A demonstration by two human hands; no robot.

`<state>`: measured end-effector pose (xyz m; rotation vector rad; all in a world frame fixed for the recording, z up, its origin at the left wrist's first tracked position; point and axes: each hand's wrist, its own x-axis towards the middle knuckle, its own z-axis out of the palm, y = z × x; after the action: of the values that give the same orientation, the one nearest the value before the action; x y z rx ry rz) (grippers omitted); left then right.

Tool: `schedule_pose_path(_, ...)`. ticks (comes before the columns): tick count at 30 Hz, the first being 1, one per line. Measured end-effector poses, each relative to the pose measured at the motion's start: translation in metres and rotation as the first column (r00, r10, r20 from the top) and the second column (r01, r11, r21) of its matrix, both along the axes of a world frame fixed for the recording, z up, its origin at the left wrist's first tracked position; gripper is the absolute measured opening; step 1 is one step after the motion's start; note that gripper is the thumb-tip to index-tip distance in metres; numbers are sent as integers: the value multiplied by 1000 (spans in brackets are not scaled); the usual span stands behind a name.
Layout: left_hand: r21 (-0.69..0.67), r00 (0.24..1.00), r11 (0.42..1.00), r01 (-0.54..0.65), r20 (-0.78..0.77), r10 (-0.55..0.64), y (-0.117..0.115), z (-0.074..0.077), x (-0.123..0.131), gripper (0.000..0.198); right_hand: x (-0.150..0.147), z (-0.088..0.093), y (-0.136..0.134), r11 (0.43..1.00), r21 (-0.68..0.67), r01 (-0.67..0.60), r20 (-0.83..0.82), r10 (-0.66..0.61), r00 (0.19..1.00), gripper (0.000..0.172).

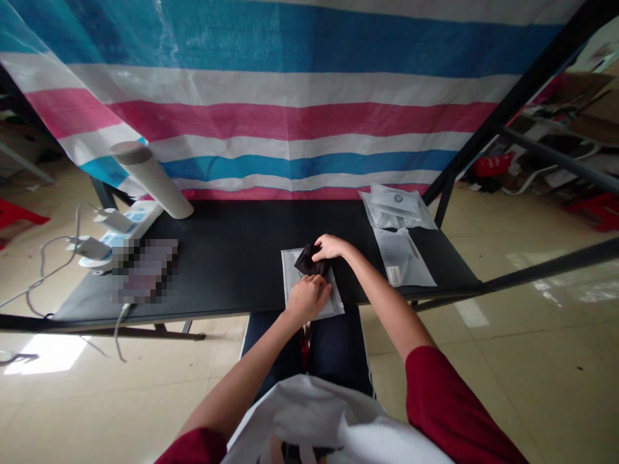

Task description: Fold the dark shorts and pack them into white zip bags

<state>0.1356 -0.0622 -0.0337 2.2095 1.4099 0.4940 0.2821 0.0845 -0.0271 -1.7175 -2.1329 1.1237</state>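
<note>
A frosted plastic bag (290, 263) lies at the front edge of the black table, partly over my lap. On its upper part rests a bunched dark cloth (304, 259). My right hand (331, 247) reaches in from the right, its fingers closed on the cloth's upper right side. Just below the cloth, my left hand (307, 298) rests over the bag with its fingers curled; what is under the fingertips is hidden.
More frosted bags (396, 205) are piled at the table's right end, with a single labelled bag (403, 258) in front. At left are a power strip (138, 222), a white bottle (157, 183) and a blurred phone (149, 270) on a cable. Striped sheeting (290, 122) hangs behind.
</note>
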Motion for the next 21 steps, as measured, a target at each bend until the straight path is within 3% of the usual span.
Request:
schedule_pose_path(5, 107, 980, 991, -84, -170, 102, -2, 2, -4, 45, 22, -5, -15, 988, -130, 85, -218, -112, 970, 13)
schedule_pose_path(10, 153, 954, 981, -121, -255, 158, -4, -1, -8, 51, 42, -17, -26, 965, 46, 257, -290, -233, 928, 13)
schedule_pose_path(14, 148, 951, 980, -134, -260, 170, -4, -2, -10, 44, 52, -21, -32, 934, 86, 348, -417, -284, 863, 16)
schedule_pose_path(17, 122, 950, 983, -134, -267, 162, -2, 1, -13, 37, 54, -17, -40, 916, 24, 400, -621, -299, 725, 27)
schedule_pose_path(19, 84, 950, 989, -123, -279, 142, 2, 5, -17, 31, 51, -13, -48, 884, -135, 447, -739, -390, 549, 31)
schedule_pose_path(21, 52, 952, 993, -104, -284, 114, 6, 9, -20, 27, 44, -10, -59, 842, -341, 418, -800, -493, 342, 29)
